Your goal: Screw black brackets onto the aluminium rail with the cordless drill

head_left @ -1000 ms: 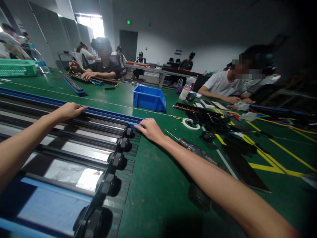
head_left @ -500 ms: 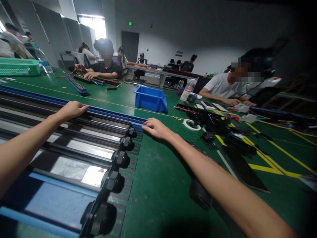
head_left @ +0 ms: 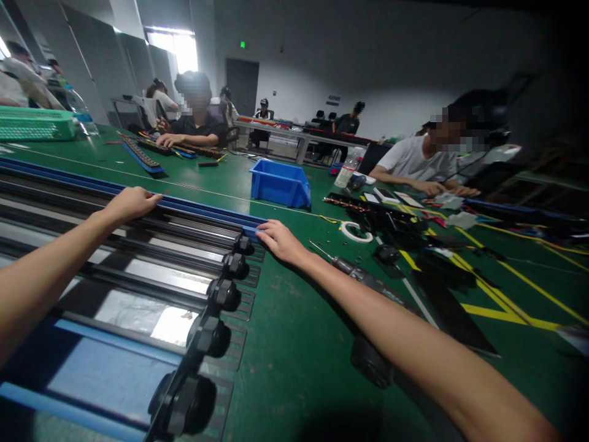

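Observation:
Side by side before me lie several long dark rails, with black cable glands [head_left: 221, 294] and slotted end plates [head_left: 240, 297] along their right ends. The farthest is a long blue rail [head_left: 209, 212]. My left hand [head_left: 131, 204] lies over it partway along, its fingers bent down around it and partly hidden. At the rail's right end, my right hand [head_left: 281, 240] has its fingers curled against the end piece. Beneath my right forearm is a power screwdriver [head_left: 352, 269] with a long thin bit, partly covered by the arm.
Beyond the rails stands a blue bin [head_left: 280, 184]. A roll of white tape [head_left: 356, 231], black parts and a bottle [head_left: 348, 169] are to the right. A green basket [head_left: 37, 124] is at the far left. Co-workers sit across the table and at right.
Both hands have shifted slightly left, and the blue rail's right end has slid left with them. More of the screwdriver now shows beside my right forearm.

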{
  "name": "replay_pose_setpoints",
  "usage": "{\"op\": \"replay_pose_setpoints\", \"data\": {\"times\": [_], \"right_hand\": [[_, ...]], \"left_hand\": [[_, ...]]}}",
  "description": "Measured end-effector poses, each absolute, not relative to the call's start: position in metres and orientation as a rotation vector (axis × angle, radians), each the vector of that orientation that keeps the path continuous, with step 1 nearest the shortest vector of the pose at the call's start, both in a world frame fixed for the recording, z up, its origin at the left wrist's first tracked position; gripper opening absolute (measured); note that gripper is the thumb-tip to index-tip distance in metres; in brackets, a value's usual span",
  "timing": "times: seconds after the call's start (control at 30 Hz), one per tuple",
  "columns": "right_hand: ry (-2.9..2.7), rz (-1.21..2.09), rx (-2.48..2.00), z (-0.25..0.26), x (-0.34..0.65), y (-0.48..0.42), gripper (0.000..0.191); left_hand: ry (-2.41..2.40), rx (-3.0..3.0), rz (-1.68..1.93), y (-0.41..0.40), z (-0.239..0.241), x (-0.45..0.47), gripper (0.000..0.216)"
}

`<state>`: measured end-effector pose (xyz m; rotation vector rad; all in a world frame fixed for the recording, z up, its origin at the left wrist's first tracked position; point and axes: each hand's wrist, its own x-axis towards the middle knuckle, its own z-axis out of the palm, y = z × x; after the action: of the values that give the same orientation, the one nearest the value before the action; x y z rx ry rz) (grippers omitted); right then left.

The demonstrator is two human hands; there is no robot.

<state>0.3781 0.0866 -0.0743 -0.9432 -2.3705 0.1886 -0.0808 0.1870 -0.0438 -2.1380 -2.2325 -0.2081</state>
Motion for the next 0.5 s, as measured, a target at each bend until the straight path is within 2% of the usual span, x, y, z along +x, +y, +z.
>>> {"op": "replay_pose_setpoints", "data": {"times": [0.33,0.5], "right_hand": [[-2.440,0.313,-0.952,-0.069,0.367,0.081,0.033],[-2.516,0.279,-0.956,-0.070,0.368,0.079,0.031]], "left_hand": [[-2.226,-2.277,-0.188,0.186,-0.040,-0.075,0.077],[-2.249,-2.284,-0.141,0.185,-0.038,-0.074,0.089]]}}
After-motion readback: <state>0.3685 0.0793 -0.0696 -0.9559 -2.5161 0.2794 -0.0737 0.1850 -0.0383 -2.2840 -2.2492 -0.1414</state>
